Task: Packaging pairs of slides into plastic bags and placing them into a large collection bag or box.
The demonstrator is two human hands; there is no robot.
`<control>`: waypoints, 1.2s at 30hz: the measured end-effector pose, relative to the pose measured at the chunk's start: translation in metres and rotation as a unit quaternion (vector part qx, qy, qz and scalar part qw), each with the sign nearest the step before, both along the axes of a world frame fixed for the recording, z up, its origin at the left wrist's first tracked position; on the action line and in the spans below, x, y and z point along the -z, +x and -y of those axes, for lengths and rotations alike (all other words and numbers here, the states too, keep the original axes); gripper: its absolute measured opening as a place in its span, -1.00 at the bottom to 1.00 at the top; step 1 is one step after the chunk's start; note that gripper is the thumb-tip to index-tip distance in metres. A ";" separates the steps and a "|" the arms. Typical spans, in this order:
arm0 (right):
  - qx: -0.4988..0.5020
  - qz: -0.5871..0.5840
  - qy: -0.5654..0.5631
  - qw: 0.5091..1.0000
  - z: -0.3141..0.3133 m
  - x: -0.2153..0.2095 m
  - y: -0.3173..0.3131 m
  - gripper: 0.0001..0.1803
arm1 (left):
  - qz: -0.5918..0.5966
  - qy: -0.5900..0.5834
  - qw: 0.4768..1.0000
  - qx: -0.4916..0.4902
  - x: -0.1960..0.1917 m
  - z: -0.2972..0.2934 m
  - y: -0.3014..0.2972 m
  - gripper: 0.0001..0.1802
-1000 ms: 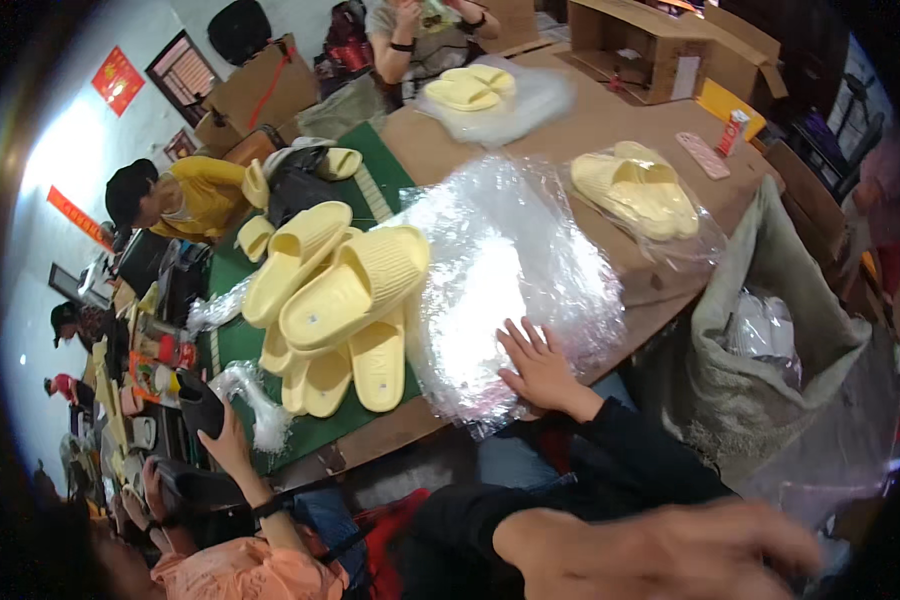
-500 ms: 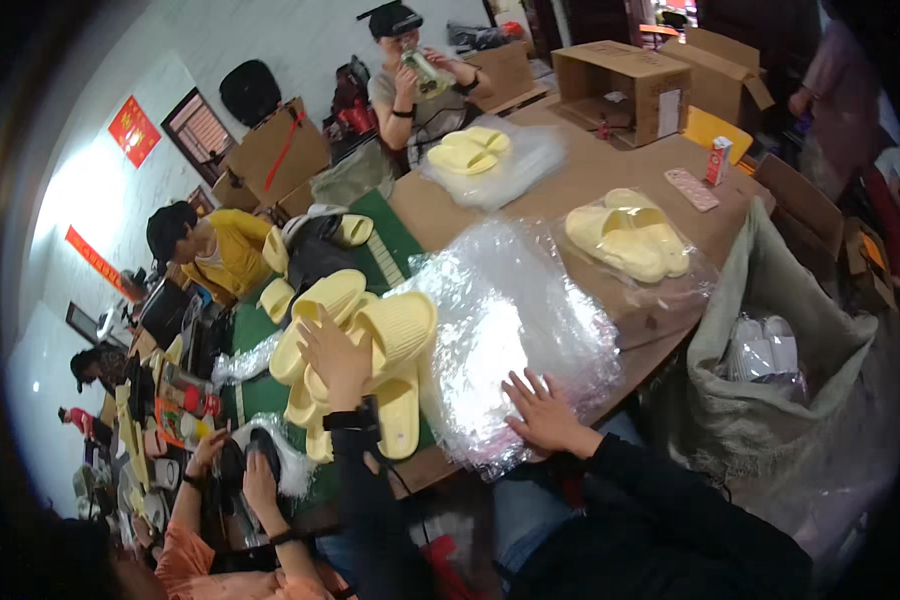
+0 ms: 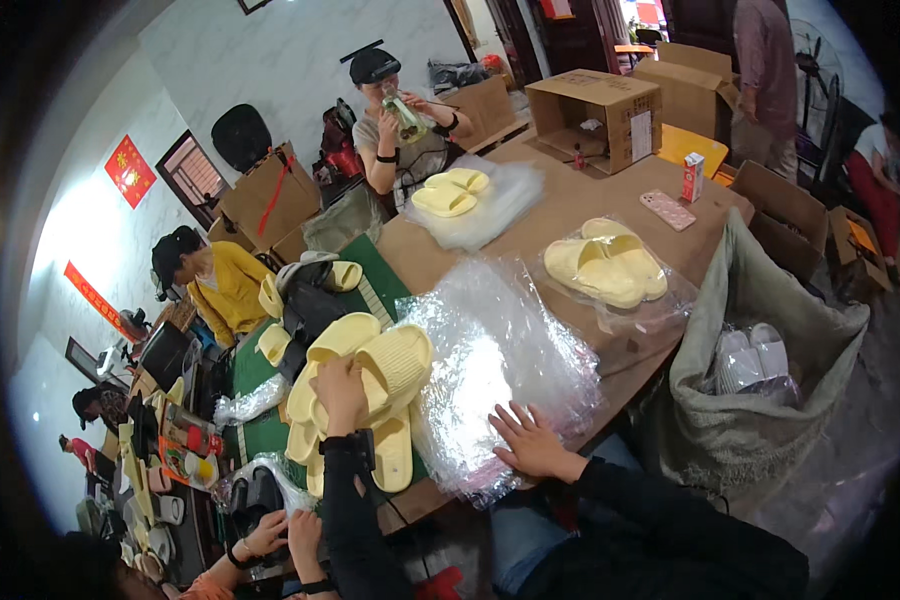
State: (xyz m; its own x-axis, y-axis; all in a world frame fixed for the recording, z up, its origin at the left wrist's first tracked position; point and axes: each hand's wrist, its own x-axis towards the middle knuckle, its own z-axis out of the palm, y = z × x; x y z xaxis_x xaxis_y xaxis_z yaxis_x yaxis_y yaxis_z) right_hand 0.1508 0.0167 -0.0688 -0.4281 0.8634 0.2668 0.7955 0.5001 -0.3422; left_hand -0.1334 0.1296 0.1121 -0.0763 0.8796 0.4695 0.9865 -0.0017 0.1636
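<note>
My left hand point(image 3: 339, 398) rests on a heap of pale yellow slippers point(image 3: 398, 362), its fingers curled over the edge of one slipper; the fingertips are hidden. The slippers lie stacked at odd angles, ribbed straps facing up. Beside the heap is a shiny stack of clear plastic bags point(image 3: 470, 375). My right hand point(image 3: 532, 446) lies flat on the near right part of those bags, fingers spread, holding nothing. Farther right on the table, a bagged pair of yellow slippers point(image 3: 606, 262) sits in clear film.
Another yellow pair point(image 3: 450, 192) lies on plastic bags at the far side, near a person drinking. A woven sack point(image 3: 760, 430) holding bagged white slippers stands at the right. A cardboard box point(image 3: 595, 120), a pink phone point(image 3: 667, 210) and a small carton point(image 3: 692, 177) occupy the table.
My left hand's fingers have gone from spread over the slippers to curled on one. My right hand stays flat on the bags. The co-worker's hands at lower left have shifted over a dark bagged slipper.
</note>
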 end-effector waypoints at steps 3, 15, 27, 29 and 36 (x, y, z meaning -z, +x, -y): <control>0.009 -0.010 -0.002 1.000 0.001 0.003 0.007 -0.30 | 0.075 0.067 0.995 -0.018 -0.019 0.010 0.035 -0.76; 0.002 0.027 -0.012 1.000 -0.001 -0.004 0.008 -0.32 | 0.720 -0.095 0.674 0.137 0.016 0.052 0.161 -0.62; -0.044 -0.110 -0.065 0.991 -0.004 -0.021 0.020 -0.36 | 0.421 -0.045 0.884 0.197 0.104 0.089 0.183 -0.63; -0.073 -0.122 -0.194 0.971 -0.006 -0.040 0.027 -0.37 | 0.311 -0.064 0.943 0.100 0.105 0.113 0.178 -0.68; -0.107 -0.135 -0.168 0.971 -0.014 -0.037 0.038 -0.47 | 0.262 -0.026 0.958 0.110 0.142 0.145 0.162 -0.58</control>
State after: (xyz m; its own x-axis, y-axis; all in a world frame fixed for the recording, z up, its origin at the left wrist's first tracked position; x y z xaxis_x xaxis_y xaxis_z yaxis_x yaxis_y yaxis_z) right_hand 0.1888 0.0310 -0.0322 -0.5611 0.8199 0.1134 0.5440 0.4685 -0.6961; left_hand 0.0281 -0.0158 -0.0296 -0.0992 0.9229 0.3721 0.7460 -0.1785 0.6416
